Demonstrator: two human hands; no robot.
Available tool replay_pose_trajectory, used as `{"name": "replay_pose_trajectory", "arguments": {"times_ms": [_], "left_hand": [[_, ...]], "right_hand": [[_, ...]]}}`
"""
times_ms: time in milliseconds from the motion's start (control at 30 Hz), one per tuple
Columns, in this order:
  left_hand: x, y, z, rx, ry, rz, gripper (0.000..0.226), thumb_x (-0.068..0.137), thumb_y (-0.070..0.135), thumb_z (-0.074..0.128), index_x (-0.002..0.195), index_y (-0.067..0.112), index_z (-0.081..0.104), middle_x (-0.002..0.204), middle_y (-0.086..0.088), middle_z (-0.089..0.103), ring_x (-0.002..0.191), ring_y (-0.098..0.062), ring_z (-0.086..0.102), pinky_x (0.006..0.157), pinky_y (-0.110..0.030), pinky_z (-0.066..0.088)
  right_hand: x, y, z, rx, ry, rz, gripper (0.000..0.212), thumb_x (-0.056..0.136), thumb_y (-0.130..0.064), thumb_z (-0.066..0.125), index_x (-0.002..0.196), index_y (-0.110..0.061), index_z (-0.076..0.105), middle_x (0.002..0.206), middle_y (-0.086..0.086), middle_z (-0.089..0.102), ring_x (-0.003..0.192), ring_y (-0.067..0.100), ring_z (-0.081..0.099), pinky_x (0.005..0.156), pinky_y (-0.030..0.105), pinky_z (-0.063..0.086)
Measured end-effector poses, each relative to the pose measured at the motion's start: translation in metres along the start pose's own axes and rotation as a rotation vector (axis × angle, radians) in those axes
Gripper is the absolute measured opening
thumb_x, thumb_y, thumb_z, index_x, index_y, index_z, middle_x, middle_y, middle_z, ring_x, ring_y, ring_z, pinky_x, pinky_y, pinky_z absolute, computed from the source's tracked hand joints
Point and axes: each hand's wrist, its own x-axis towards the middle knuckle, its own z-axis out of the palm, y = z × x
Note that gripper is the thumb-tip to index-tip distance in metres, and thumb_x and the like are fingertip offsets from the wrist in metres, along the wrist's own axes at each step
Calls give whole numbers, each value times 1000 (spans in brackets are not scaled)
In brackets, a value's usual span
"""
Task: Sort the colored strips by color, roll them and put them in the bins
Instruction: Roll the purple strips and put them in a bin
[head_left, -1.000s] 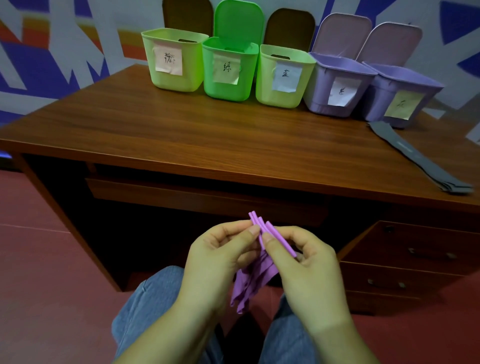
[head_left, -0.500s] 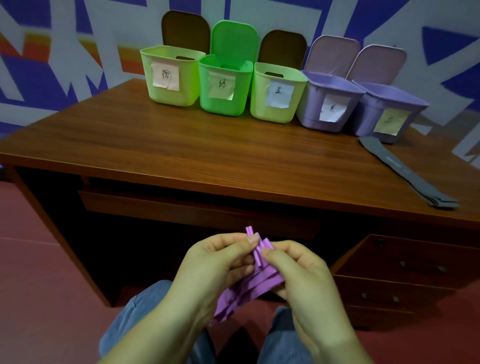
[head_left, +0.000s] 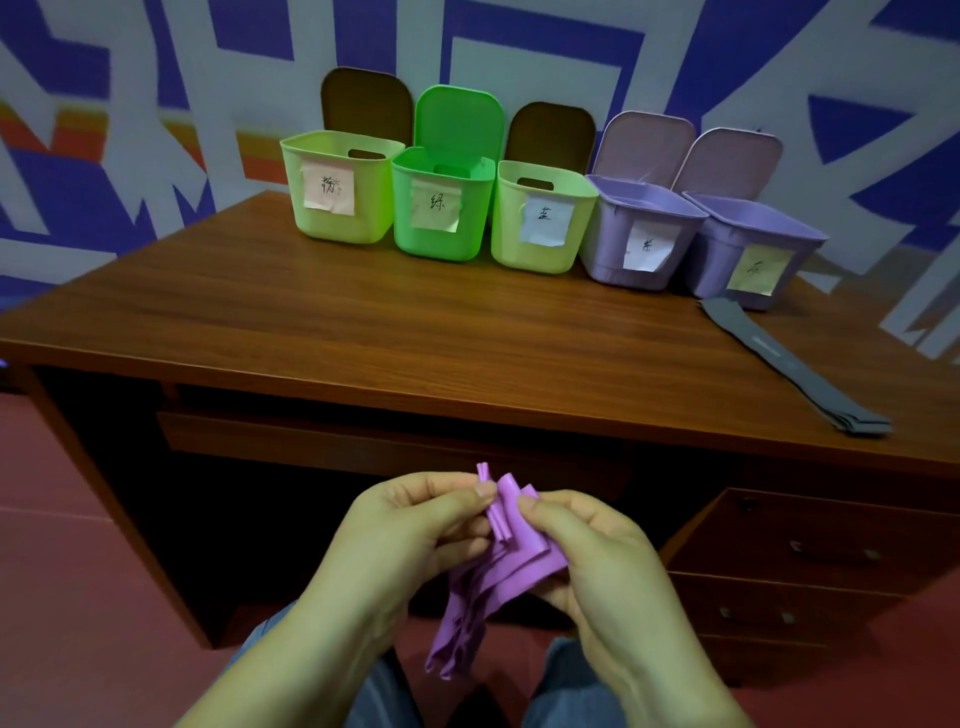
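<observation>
A bundle of purple strips (head_left: 498, 566) is held above my lap, in front of the desk. My left hand (head_left: 405, 545) pinches its top end between thumb and forefinger. My right hand (head_left: 597, 556) grips the same end from the right, with the strips bent over its fingers. The loose ends hang down between my knees. Grey strips (head_left: 795, 369) lie stacked on the right of the desk (head_left: 363, 322). Five open bins with paper labels stand in a row at the back: light green (head_left: 337, 187), green (head_left: 441, 208), light green (head_left: 540, 218), purple (head_left: 639, 239) and purple (head_left: 748, 249).
The desk has a drawer unit (head_left: 810, 561) on the right and a dark knee space under its front edge. The floor is red. A blue and white patterned wall stands behind the bins.
The top end of the purple strips has been folded over further and now sits shorter between my fingers. The view has tilted up, so both hands appear lower in frame.
</observation>
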Motion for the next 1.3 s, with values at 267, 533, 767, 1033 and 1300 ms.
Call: {"name": "replay_pose_trajectory", "arguments": {"times_ms": [267,533,767,1033,1300], "left_hand": [[0,2,0,39,15,45,10,78,2,66,70,7,69,60,-8,65,50,-8,59,54,-17,54],[2,-4,2,59,-3,63,8,79,7,67,72,10,70,67,-12,66,53,-8,61,50,-15,51],[1,-7,1,59,-1,59,9,82,7,65,74,10,71,68,-11,67,55,-7,61,53,-15,52],[1,-7,1,51,15,76,10,80,6,67,71,10,70,65,-10,67,54,-8,62,51,-16,52],[3,-8,0,51,18,72,4,80,8,68,76,8,70,69,-11,68,56,-9,62,55,-16,54]], "right_hand": [[4,-5,0,-134,94,-237,14,82,-10,67,71,-16,75,71,10,72,69,20,64,72,37,50],[0,-2,6,-184,63,-306,20,82,-5,67,67,-15,74,67,6,72,61,14,69,57,21,52],[-4,0,8,-159,34,-327,14,83,-3,65,76,-13,73,66,4,72,60,10,69,53,16,50],[-1,5,8,-185,50,-343,20,85,-7,64,77,-22,74,73,1,74,69,12,71,60,19,53],[1,8,6,-198,101,-359,15,84,-12,66,77,-24,74,73,2,74,70,15,72,65,27,55]]}}
